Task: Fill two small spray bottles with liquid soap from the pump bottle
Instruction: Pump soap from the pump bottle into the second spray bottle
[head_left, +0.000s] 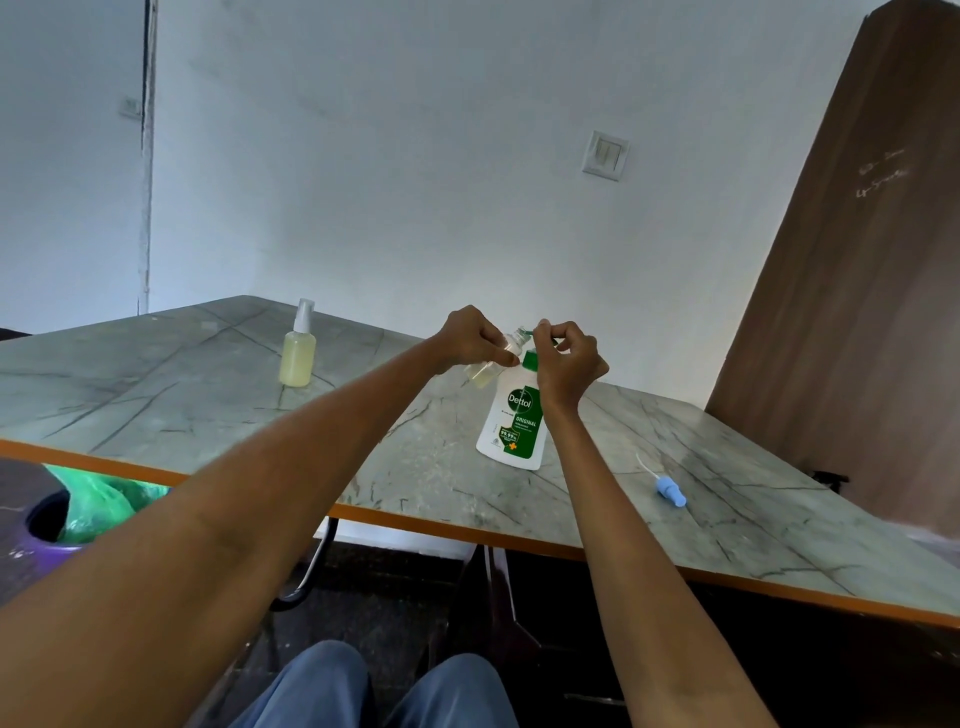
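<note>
- Marble-patterned grey-green surface (208, 405) with an orange edge fills the middle of the view, set against a pale wall.
- At its centre stands a white pump bottle (514, 421) with a green label and green collar, upright on the surface.
- Just above and left of the pump bottle's top, the left hand (470, 338) grips a small clear spray bottle (491, 366), fingers and thumb curled round it; the bottle is tilted with its open neck pointing up and to the right, and a little yellowish liquid sits at its lower end.
- The right hand (566, 358) is curled at the green pump head, fingertips pinched close to the small bottle's neck; the pump head itself is mostly hidden behind the fingers, so the exact hold cannot be told.
- Both bare forearms reach in from the near edge and meet over the pump bottle.
- Far left on the surface, well apart from the hands, a second spray bottle (298, 348) stands upright with its white sprayer fitted, filled most of the way with pale yellow liquid.
- To the right, near the front edge, a blue sprayer head (670, 491) with a thin white tube lies on its side.
- Below the surface on the left sits a purple bin (31, 545) lined with a green bag.
- A brown wooden panel (852, 291) leans at far right; a switch plate (605, 155) is on the wall.
</note>
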